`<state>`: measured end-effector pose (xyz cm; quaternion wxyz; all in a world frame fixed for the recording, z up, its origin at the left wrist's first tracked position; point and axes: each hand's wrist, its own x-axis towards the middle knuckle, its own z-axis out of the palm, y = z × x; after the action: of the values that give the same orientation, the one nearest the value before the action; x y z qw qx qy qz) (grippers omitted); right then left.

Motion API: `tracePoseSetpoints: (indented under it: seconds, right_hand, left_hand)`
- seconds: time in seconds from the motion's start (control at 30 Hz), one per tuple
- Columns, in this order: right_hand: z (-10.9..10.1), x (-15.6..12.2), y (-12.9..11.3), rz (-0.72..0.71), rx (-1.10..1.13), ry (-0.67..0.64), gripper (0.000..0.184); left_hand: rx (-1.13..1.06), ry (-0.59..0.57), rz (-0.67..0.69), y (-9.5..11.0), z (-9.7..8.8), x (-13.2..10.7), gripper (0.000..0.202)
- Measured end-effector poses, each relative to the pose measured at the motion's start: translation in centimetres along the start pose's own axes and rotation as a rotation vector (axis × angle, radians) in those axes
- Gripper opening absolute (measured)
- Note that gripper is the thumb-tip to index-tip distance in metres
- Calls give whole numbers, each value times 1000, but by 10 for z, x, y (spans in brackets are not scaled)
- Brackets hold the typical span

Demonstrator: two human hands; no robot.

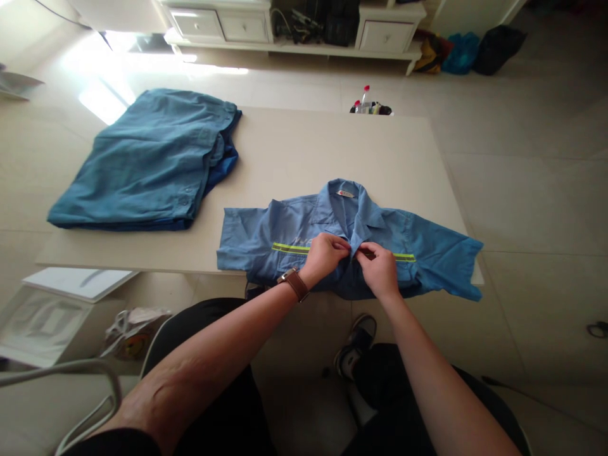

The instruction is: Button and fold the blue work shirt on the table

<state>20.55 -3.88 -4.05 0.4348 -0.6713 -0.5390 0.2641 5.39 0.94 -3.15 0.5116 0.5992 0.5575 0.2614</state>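
A short-sleeved blue work shirt (299, 218) lies spread on the white table (304, 145), collar pointing away from me and hem hanging over the near edge. A yellow-green reflective stripe runs across its chest. My left hand (327, 256), with a brown-strapped watch on the wrist, pinches the front opening. Close beside it, my right hand (379, 269) pinches the other edge of the same opening. Any button between the fingertips is too small to make out. At the table's left lies a stack of folded blue garments (147, 158).
Bottles with red caps (365, 98) show just beyond the table's far edge. A white cabinet (242, 25) stands farther back, with plastic bags (460, 52) on the floor to its right. Left of my legs are a box (47, 323) and a plastic bag (133, 329).
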Motion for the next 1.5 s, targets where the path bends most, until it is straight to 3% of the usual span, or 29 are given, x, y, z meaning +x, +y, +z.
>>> tracePoseSetpoints:
  seconds: [0.2,0.37,0.5,0.77,1.2,1.5]
  right_hand:
    - [1,-3,-1,3,-18,-33,13]
    - [-1,-2,-1,-102,-73,-63,10]
    - [-1,-2,0,-154,-79,-94,9]
    - [1,-4,-4,-200,-120,-83,11]
    - [1,-2,-4,-131,-74,-78,11]
    - [1,-1,-3,-70,-61,-69,16]
  left_hand:
    - [18,-13,-15,6,-2,-2,21]
    - [-25,-41,-50,6,-3,-1,16]
    - [-153,-69,-98,-1,1,2,15]
    - [-427,-8,-129,-15,14,9,7]
    - [-571,-116,-259,-4,10,5,14]
    - [-656,-109,-390,2,8,2,20]
